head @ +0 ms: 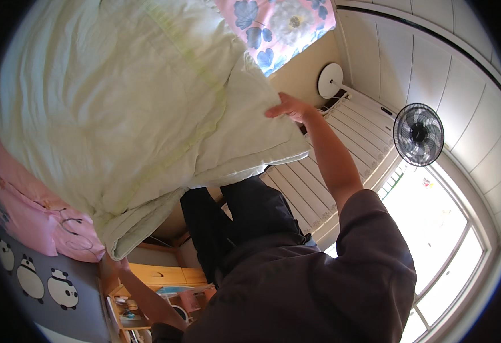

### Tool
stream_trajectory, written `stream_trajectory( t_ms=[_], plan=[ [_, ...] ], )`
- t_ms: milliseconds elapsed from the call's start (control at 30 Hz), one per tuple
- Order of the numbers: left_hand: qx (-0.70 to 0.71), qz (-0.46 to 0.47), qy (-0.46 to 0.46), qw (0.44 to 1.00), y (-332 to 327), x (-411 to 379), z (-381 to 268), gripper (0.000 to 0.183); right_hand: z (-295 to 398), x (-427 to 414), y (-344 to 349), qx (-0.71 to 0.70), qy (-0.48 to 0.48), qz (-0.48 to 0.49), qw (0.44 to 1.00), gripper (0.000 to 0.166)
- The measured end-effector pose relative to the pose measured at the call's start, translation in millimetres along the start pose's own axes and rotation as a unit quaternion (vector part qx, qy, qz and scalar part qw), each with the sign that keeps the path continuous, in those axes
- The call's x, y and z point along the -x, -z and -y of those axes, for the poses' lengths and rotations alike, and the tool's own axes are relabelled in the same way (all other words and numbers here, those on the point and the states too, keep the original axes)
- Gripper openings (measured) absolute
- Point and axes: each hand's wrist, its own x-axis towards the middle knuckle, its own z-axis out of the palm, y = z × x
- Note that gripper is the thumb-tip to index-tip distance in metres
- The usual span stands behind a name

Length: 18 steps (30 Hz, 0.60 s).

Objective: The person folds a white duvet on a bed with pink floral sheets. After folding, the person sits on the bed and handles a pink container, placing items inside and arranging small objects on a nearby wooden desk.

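Note:
A cream quilt (147, 94) spreads across the upper left and middle, its near edge hanging in folds in front of my dark trousers. My right hand (292, 108) grips its right edge, the fingers hidden behind the cloth and the thumb on the upper side. At the quilt's lower left corner is my left hand (119, 262), partly covered by the folded edge it holds from below. Pink floral bedding (276, 25) shows beyond the quilt at the top, and pink bedding (72, 231) with a printed pattern lies at the left.
A grey panel with panda figures (46, 278) is at the lower left. Beside it stands a wooden cabinet (158, 273) with small items on shelves. On the right are a black round fan (418, 134), a white pleated cover (340, 145) and a bright window (434, 223).

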Motion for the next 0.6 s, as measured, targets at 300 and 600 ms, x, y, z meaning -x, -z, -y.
stream_trajectory(
  t_ms=[300,600],
  plan=[
    [-0.066,-0.116,0.134,0.982,-8.4,-21.9,32.6,0.036,-91.6,-12.6,-16.8,0.056,-0.018,0.026,0.998,0.072],
    [-0.348,-0.145,-0.036,0.926,-54.8,-8.5,-20.7,0.040,-71.1,2.6,-15.5,-0.045,-0.015,-0.065,0.997,0.050]
  ],
)
